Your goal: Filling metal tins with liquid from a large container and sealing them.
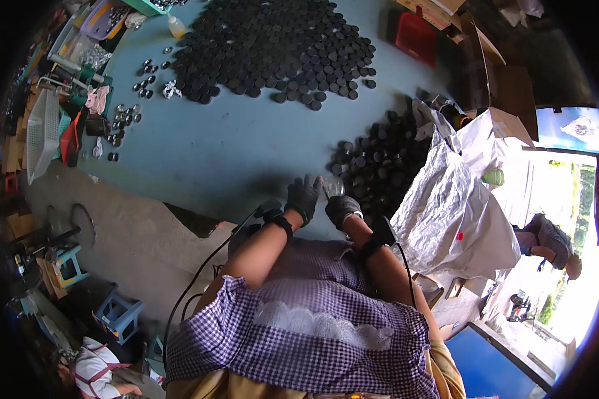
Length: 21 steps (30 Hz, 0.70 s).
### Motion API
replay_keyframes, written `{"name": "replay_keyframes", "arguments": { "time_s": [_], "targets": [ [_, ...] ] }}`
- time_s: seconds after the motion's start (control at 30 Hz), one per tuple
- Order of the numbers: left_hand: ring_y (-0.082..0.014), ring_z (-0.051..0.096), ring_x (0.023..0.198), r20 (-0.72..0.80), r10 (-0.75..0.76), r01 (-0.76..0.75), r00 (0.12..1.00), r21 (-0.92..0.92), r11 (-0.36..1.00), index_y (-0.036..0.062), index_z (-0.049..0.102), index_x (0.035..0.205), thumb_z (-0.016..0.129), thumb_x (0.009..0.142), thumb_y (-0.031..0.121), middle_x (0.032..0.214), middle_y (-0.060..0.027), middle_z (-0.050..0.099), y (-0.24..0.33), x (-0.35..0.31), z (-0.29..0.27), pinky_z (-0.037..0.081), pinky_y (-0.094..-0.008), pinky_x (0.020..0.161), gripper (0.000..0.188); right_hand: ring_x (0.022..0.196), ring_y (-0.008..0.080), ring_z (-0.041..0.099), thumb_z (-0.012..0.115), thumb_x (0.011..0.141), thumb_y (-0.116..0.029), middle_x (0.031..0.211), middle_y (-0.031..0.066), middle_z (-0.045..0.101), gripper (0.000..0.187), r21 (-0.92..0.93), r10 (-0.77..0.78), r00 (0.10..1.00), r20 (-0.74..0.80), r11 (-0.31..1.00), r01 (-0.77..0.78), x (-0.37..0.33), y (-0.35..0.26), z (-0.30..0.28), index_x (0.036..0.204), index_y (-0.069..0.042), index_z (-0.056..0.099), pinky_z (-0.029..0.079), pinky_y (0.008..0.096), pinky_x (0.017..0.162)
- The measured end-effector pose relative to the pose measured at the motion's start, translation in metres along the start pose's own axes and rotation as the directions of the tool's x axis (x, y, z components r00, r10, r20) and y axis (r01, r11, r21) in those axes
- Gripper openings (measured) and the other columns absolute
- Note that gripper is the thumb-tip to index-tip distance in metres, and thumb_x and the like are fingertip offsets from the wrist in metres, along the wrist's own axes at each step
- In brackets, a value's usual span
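My left hand [302,201], in a dark glove, is at the near edge of the blue-grey table [199,156]. Its fingers are stretched out toward a small clear piece [333,187] that looks like glass or plastic. My right hand [343,210], also gloved, is curled closed just below that piece, touching or almost touching it. What its fingers hold is too small to make out. To the right of my hands lies a heap of black round caps [378,163]. Many flat black discs [273,46] cover the far part of the table.
Small shiny round parts [123,116] and a dropper bottle [176,26] are at the left. A green hand press [80,73] stands on the left edge. Silvery sheeting [439,199] hangs at the right, below cardboard boxes [506,86]. A red tray [416,38] is far right.
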<state>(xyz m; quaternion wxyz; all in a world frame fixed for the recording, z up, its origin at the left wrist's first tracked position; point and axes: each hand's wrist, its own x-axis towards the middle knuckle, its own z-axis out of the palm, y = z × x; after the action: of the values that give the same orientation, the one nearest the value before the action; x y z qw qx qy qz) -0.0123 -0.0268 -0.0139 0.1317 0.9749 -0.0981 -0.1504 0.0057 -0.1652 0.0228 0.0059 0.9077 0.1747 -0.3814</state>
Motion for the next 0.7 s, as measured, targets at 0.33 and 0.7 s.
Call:
{"name": "replay_keyframes", "arguments": {
  "time_s": [0.33, 0.7],
  "targets": [
    [-0.0301, 0.05, 0.099, 0.082, -0.104, 0.102, 0.991, 0.02, 0.995, 0.008, 0.04, 0.124, 0.059, 0.066, 0.012, 0.115, -0.012, 0.047, 0.008, 0.007, 0.005, 0.044, -0.0409, 0.076, 0.061, 0.069, 0.0313, 0.063, 0.047, 0.074, -0.018, 0.075, 0.0154, 0.064, 0.023, -0.061, -0.026, 0.999, -0.035, 0.998, 0.024, -0.014, -0.003, 0.006, 0.078, -0.006, 0.066, 0.049, 0.0411, 0.06],
    [-0.0339, 0.052, 0.097, 0.147, -0.068, 0.085, 0.987, -0.111, 0.99, 0.0074, 0.045, 0.116, 0.05, 0.078, 0.009, 0.109, -0.0148, 0.05, 0.002, 0.012, 0.005, 0.045, -0.0429, 0.079, 0.038, 0.068, 0.0306, 0.063, 0.049, 0.073, -0.017, 0.073, 0.0149, 0.064, 0.021, -0.056, 0.035, 0.999, -0.015, 0.998, -0.036, -0.008, -0.008, 0.001, 0.076, -0.007, 0.067, 0.05, 0.0404, 0.059]
  ]
}}
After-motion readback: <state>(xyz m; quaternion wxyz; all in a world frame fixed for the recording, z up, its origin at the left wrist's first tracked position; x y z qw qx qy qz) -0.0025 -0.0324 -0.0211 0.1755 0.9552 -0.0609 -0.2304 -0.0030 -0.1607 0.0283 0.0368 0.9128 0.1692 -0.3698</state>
